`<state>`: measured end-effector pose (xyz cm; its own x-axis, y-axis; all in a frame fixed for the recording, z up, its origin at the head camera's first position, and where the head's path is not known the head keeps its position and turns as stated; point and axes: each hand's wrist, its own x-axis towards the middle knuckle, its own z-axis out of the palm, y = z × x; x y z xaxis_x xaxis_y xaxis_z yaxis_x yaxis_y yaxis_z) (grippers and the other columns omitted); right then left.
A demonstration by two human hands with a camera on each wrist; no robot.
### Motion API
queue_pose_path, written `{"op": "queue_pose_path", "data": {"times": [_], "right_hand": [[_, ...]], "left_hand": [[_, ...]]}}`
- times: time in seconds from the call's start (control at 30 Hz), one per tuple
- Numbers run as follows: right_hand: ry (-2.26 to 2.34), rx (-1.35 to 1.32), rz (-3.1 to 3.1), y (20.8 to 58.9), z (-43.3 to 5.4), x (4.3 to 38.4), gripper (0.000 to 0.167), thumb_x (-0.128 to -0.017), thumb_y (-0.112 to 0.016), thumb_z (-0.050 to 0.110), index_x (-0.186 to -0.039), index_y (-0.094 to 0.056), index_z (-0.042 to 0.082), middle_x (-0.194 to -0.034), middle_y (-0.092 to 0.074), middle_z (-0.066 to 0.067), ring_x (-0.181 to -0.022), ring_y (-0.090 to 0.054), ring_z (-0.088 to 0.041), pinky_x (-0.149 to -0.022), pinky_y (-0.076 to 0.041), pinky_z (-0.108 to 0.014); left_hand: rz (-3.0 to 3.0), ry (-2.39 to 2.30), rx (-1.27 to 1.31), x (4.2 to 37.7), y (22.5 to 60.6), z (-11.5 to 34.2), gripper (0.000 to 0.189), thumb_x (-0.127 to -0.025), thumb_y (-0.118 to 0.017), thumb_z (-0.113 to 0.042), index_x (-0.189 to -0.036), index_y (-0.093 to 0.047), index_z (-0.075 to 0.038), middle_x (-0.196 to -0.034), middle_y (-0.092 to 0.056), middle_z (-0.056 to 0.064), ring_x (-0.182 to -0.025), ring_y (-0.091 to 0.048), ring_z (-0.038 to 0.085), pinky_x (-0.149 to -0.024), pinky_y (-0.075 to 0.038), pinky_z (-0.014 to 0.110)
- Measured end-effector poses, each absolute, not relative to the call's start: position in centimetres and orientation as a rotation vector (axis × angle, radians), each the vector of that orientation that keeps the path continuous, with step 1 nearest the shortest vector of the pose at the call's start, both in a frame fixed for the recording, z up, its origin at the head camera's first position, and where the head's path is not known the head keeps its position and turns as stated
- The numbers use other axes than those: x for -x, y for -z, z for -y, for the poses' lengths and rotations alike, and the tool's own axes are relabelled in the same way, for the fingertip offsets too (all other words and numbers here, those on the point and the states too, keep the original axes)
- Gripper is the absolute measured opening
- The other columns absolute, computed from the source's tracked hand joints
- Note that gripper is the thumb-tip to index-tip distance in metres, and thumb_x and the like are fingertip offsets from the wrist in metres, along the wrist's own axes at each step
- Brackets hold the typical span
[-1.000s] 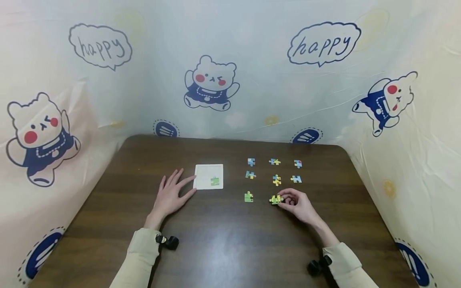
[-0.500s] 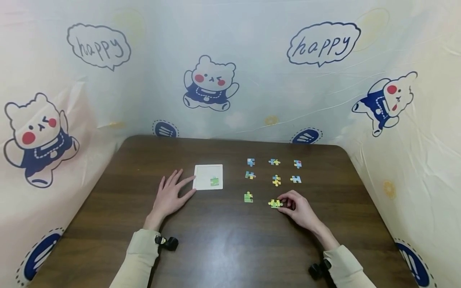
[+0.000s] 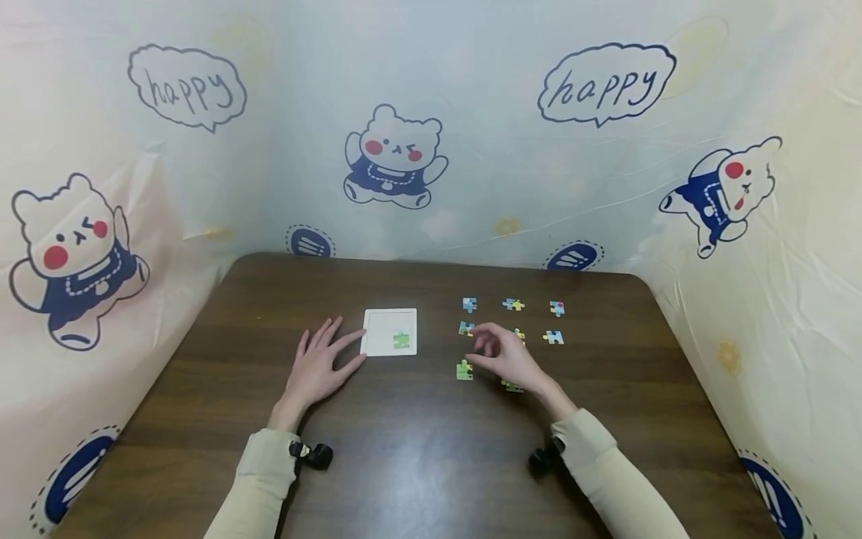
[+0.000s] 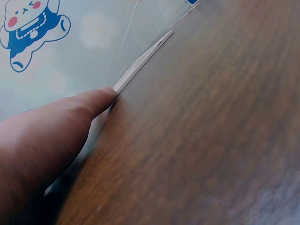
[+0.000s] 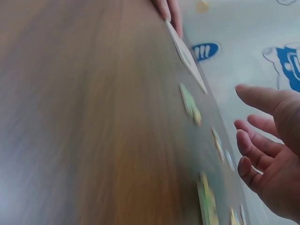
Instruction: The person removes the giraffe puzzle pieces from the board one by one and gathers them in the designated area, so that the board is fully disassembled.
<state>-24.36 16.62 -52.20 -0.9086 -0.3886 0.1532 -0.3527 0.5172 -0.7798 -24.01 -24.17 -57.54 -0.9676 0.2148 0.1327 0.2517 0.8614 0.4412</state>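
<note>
In the head view my left hand (image 3: 319, 372) lies spread on the table, thumb and index fingertips at the left edge of a white square puzzle tray (image 3: 374, 329). A green jigsaw piece (image 3: 401, 340) lies in that tray, toward its lower right. My right hand (image 3: 509, 361) hovers over the loose pieces with fingers loosely bent and thumb apart, holding nothing. Its thumb tip is beside a green and yellow jigsaw piece (image 3: 464, 371); its index tip is close to a blue and yellow piece (image 3: 465, 328). Under the palm, a yellow-green piece (image 3: 513, 388) is partly hidden.
Along the back right lie several more jigsaw pieces, among them a blue and yellow one (image 3: 514, 305), one with a red spot (image 3: 557, 308) and a blue one (image 3: 554, 337). A printed curtain (image 3: 485, 165) hangs behind the brown table (image 3: 404, 449).
My right hand has let go of the yellow-green jigsaw piece, after shifting it slightly nearer, and moved left above the pieces. The left hand stays at the tray.
</note>
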Motion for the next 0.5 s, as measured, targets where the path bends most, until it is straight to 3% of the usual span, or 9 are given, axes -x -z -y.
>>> {"op": "queue_pose_path", "data": {"times": [0.5], "right_hand": [[1.232, 0.767, -2.536, 52.6, -6.8, 28.6, 0.053, -0.096, -0.086, 0.015, -0.14, -0.064, -0.006, -0.105, -0.073, -0.017, -0.075, -0.054, -0.008, -0.069, -0.045, -0.019]], "left_hand": [[2.957, 0.706, 0.358, 23.9, 57.4, 24.0, 0.063, -0.105, -0.067, -0.056, -0.162, -0.056, -0.032, -0.18, -0.032, 0.022, -0.171, -0.021, 0.045, -0.136, -0.004, 0.073]]}}
